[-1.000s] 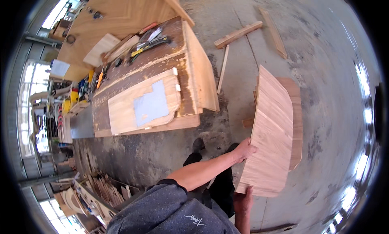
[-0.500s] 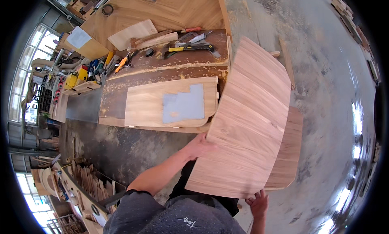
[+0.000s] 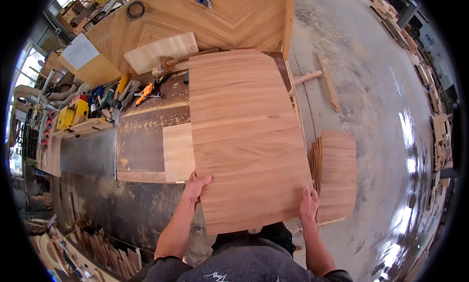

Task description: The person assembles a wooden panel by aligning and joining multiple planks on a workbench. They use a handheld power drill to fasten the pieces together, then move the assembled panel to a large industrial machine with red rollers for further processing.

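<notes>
Left hand (image 3: 196, 186), right hand (image 3: 309, 202) gripping wood panel (image 3: 246, 135) by opposite edges, over near-right corner of surface (image 3: 141, 140); next move likely needing even support.

A chevron-grained wooden panel (image 3: 239, 25) spans twelve o'clock, a dark ring-shaped coil (image 3: 129, 11) against it toward eleven. At ten o'clock are an orange tool (image 3: 145, 93) and, farther out, a white paper sheet (image 3: 80, 52); at nine, a yellow boxy item (image 3: 66, 118). Wood offcuts (image 3: 108, 252) stand between seven and eight; a plank (image 3: 328, 83) lies on the floor (image 3: 366, 130) at two.
</notes>
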Demonstrator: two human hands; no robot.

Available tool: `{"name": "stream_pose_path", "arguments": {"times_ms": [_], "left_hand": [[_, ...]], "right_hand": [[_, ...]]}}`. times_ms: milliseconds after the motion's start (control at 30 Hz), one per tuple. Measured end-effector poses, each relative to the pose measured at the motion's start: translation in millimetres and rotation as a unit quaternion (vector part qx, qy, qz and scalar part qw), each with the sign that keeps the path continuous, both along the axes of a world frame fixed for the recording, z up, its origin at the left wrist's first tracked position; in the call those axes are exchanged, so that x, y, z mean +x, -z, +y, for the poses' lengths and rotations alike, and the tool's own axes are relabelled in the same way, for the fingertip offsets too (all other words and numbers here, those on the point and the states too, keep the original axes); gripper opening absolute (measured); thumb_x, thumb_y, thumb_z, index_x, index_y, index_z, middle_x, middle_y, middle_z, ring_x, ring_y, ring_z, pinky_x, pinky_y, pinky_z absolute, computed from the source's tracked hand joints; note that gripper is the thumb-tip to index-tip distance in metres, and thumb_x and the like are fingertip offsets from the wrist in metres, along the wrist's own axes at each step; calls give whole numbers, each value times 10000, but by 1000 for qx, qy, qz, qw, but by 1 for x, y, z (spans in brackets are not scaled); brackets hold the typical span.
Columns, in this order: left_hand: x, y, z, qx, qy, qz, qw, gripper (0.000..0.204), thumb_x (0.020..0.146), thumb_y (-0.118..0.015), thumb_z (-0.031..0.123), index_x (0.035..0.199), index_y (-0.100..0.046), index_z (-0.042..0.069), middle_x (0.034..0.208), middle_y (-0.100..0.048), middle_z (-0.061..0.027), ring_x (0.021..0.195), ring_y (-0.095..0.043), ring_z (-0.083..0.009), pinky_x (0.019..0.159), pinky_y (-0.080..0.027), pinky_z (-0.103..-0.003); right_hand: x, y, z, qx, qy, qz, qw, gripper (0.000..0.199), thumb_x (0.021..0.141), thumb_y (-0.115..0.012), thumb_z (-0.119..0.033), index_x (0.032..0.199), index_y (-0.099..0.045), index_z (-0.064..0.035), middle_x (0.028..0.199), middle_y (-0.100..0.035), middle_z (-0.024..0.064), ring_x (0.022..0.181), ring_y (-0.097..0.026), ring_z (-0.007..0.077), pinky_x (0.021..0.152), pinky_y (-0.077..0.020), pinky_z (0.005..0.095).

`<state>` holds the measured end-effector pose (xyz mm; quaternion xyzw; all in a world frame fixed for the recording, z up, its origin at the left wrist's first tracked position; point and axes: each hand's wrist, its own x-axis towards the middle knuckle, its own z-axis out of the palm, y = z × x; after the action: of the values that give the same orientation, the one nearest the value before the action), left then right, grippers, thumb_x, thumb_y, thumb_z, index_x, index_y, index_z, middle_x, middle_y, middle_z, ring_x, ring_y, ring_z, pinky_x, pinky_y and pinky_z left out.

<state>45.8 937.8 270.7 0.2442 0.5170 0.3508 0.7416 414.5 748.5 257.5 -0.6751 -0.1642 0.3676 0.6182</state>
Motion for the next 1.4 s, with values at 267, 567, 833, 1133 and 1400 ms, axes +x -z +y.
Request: {"name": "stream_pose_path", "arguments": {"times_ms": [267,567,833,1133,1400], "left_hand": [[-36,57,35,3,8,-24,1000,545,872,-770,95,1365,-552,10,1233,-698,-113,1097,-684,-214,944,-577,-395],[-39,81,43,35,42,188,981,368,930,-756,224,1180,-591,11,1053,-698,-77,919,-653,-161,786,-561,-365],[-39,68,52,131,194,551,801,491,910,-741,438,940,-623,-38,850,-699,-188,806,-684,-309,750,-550,-404],[-44,58,46,146,212,592,764,469,896,-742,425,991,-664,-27,892,-715,-191,835,-700,-328,778,-548,-421],[-49,64,-49,118,163,550,810,422,894,-773,359,1012,-641,-24,845,-620,-72,770,-566,-181,740,-495,-349]], "right_hand": [[-34,39,36,-85,4,-76,993,231,1019,-679,-225,928,-663,-13,902,-617,-38,833,-503,49,757,-446,244],[-46,70,39,-211,-82,-80,971,331,1028,-635,-317,922,-643,-4,819,-608,-1,785,-522,96,717,-467,312],[-43,78,34,-225,-119,-77,964,353,1016,-641,-329,923,-631,11,814,-584,-13,805,-518,87,741,-480,307],[-30,74,26,-151,-131,117,973,264,1008,-651,-263,980,-632,-1,805,-642,21,697,-613,97,625,-511,261],[-7,68,-6,-154,-145,194,958,198,1003,-639,-130,1108,-662,37,888,-711,51,760,-673,111,677,-537,260]]}}
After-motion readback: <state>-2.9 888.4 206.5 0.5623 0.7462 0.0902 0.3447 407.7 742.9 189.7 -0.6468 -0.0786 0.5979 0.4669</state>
